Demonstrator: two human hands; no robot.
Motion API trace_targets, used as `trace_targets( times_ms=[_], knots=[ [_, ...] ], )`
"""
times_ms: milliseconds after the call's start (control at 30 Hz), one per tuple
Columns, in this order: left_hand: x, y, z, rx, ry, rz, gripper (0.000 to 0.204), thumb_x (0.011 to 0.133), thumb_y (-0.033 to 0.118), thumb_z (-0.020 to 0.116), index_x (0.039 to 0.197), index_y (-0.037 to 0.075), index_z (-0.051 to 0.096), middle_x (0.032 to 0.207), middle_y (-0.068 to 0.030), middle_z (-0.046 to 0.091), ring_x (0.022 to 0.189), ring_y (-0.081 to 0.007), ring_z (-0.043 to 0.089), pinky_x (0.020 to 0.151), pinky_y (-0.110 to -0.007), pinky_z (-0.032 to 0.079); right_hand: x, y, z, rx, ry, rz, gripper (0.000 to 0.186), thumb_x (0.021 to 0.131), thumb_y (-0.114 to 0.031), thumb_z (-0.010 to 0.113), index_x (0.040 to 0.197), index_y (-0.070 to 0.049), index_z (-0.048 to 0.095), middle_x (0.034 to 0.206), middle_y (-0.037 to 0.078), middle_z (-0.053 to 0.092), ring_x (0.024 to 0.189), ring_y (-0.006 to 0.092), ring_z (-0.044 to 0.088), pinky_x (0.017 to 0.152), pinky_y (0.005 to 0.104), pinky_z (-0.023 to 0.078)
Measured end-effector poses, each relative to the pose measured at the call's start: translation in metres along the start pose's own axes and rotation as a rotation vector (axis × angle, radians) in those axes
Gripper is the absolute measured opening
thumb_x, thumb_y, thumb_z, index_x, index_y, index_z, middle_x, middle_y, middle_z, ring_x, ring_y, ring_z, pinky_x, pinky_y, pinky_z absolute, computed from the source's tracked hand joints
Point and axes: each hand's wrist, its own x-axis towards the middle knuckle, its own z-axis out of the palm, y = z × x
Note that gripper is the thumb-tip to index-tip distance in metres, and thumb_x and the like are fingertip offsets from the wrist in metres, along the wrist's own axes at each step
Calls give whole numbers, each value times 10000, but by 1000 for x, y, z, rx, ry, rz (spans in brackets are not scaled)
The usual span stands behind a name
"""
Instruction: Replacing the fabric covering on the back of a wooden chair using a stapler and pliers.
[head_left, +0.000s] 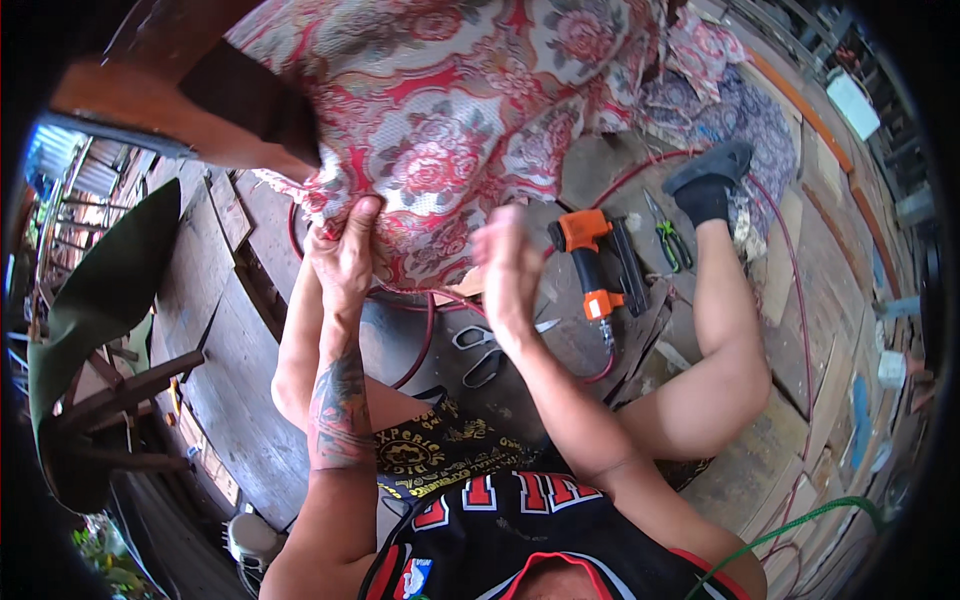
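Note:
A floral fabric (440,160), red, white and grey, hangs over a piece of brown wooden furniture (150,105). My left hand (345,248) is closed on a bunched lower edge of the fabric, thumb on top, close to the furniture's dark lower end. My right hand (508,262) is raised in front of the fabric's lower right edge. Motion smears its fingers, so I cannot tell whether it touches the cloth. Right of it, an orange and black pneumatic staple gun (590,262) lies on the floor, joined to a red air hose (430,335).
Scissors (482,368) lie between my legs. Pliers with green handles (672,245) rest near my right foot. A patterned grey-purple cloth (770,150) lies beyond that foot. At the left stands a chair with a green covering (110,290). A green cord (800,535) crosses the lower right.

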Motion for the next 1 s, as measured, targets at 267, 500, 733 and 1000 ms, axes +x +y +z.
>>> trace_targets(
  times_ms=[267,500,733,1000],
  knots=[
    [-3,-15,-1,-91,40,-89,229,961,114,711,1165,15,681,1106,-60,704,1021,-163,643,953,-322,495,15,63,7,-88,-385,-256,442,959,-461,692,967,-19,672,845,-2,592,805,90,536,712,281,457],
    [-5,0,9,-164,69,-107,162,978,128,689,1101,23,694,1068,-50,712,950,-131,635,892,-303,495,20,73,10,596,-648,361,831,926,-414,742,1549,-126,274,1440,22,467,1311,153,473,1025,347,456],
    [-6,16,8,-132,70,-97,178,949,208,745,988,37,713,883,-28,714,789,-110,632,748,-272,504,7,78,14,849,-849,309,589,890,-156,792,1396,-109,495,1250,24,616,1122,154,610,969,336,527],
    [-10,37,12,-97,2,-291,221,966,275,724,980,55,707,885,7,681,792,-90,594,726,-259,475,19,97,31,712,-598,226,469,902,-159,783,1318,-66,587,1197,16,651,1107,142,600,1002,332,481]
  ],
)
